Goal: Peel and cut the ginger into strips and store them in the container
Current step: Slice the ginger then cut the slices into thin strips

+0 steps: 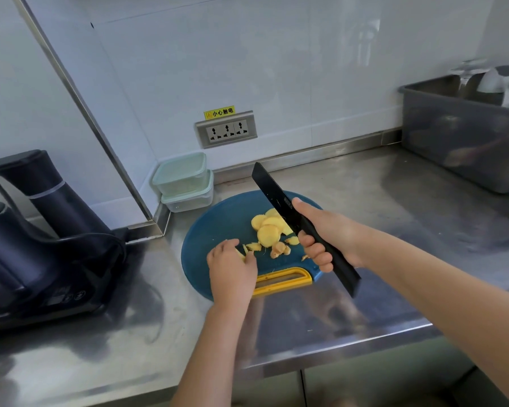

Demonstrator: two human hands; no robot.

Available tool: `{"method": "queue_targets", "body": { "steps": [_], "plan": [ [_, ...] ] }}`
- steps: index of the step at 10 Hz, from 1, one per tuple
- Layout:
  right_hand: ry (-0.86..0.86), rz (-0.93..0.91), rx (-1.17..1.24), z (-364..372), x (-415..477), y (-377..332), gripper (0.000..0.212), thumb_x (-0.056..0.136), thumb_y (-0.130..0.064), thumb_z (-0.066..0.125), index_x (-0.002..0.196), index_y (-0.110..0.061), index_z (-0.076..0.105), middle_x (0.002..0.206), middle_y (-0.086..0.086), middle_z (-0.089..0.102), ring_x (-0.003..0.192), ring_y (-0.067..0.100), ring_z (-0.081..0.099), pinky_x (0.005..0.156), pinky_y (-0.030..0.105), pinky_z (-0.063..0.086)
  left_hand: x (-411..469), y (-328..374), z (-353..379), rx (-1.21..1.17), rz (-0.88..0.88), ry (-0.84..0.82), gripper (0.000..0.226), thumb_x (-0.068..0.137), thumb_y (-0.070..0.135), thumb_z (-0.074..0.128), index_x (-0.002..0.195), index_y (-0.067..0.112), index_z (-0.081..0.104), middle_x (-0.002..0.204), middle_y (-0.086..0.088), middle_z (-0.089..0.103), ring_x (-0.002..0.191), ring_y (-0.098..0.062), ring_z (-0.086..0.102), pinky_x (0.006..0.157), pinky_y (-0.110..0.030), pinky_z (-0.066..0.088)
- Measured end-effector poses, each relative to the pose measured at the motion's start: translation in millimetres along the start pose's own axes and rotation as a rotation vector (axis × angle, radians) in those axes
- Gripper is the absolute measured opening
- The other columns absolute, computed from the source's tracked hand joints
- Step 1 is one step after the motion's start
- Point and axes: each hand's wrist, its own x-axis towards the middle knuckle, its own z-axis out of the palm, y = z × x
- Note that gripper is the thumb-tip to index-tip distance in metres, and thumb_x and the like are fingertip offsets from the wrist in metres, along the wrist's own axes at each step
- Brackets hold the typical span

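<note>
Left hand: the left hand (231, 267) rests low on the cutting board (215, 224), its grip pinching a small ginger piece (243, 255) between thumb and curled fingers, apparently to pull it out of the pile or steady it for cutting.
Right hand: the right hand (323, 239) has its grip clenched round the handle of the knife (279, 198), thumb lying along the side.
Knife: the black blade is lifted off the board and points up and away toward the wall, well apart from the left fingers; it looks parked there so the other hand can arrange the ginger safely.
Ginger: the peeled ginger slices (267, 230) lie overlapping in a loose heap in the middle of the board, just left of the knife hand.
Scraps: brownish trimmings (279, 249) sit near the front of the heap, apart from the clean slices.
Board: blue and round, its yellow handle (282, 282) turned toward the person, set on the steel table (350, 195).
Containers: two lidded containers (182, 174) are stacked in the back corner, near the board's far edge, in easy reach for storing.
Stage: peeling looks done and slicing well along; no strips are visible yet, and nothing is visibly being put into a container.
Risk: the pinched piece is small, so fingertips would sit near the edge during cutting.
</note>
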Motion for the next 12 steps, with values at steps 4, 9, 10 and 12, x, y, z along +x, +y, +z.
{"method": "queue_targets", "body": {
  "steps": [4, 9, 10, 12],
  "plan": [
    [0.003, -0.007, -0.007, 4, -1, 0, 0.065, 0.089, -0.073, 0.037, 0.057, -0.017, 0.037, 0.048, -0.002, 0.032, 0.036, 0.012, 0.028, 0.033, 0.020, 0.030, 3, 5, 19, 0.184, 0.108, -0.008, 0.036, 0.093, 0.037, 0.053, 0.128, 0.027, 0.055, 0.137, -0.002, 0.048, 0.132, -0.022, 0.035, 0.115, -0.047, 0.023],
    [0.020, -0.021, -0.032, 2, 0, 2, 0.065, 0.089, -0.073, 0.037, 0.057, -0.016, 0.037, 0.049, -0.001, 0.033, 0.037, 0.012, 0.028, 0.034, 0.021, 0.031, 0, -21, -25, -0.125, 0.248, -0.198, 0.045, 0.081, 0.031, 0.071, 0.121, 0.036, 0.050, 0.153, 0.008, 0.021, 0.138, -0.012, 0.025, 0.107, -0.025, 0.027],
    [0.103, -0.061, -0.162, 1, 5, 1, 0.066, 0.088, -0.074, 0.035, 0.058, -0.015, 0.039, 0.047, 0.000, 0.036, 0.036, 0.014, 0.031, 0.036, 0.022, 0.032, -5, -28, -35, -0.150, 0.110, -0.154, 0.082, 0.076, 0.043, 0.074, 0.143, 0.029, 0.029, 0.157, 0.004, 0.012, 0.142, -0.014, 0.020, 0.110, -0.030, 0.026],
    [0.375, -0.214, -0.660, -6, 20, -3, 0.069, 0.090, -0.072, 0.024, 0.053, -0.015, 0.036, 0.041, 0.005, 0.037, 0.030, 0.017, 0.037, 0.048, 0.026, 0.040, -22, -16, -20, -0.111, -0.058, -0.022, 0.081, 0.086, 0.045, 0.061, 0.148, 0.012, 0.020, 0.154, -0.005, 0.023, 0.142, -0.022, 0.021, 0.114, -0.035, 0.024]
  ]
}}
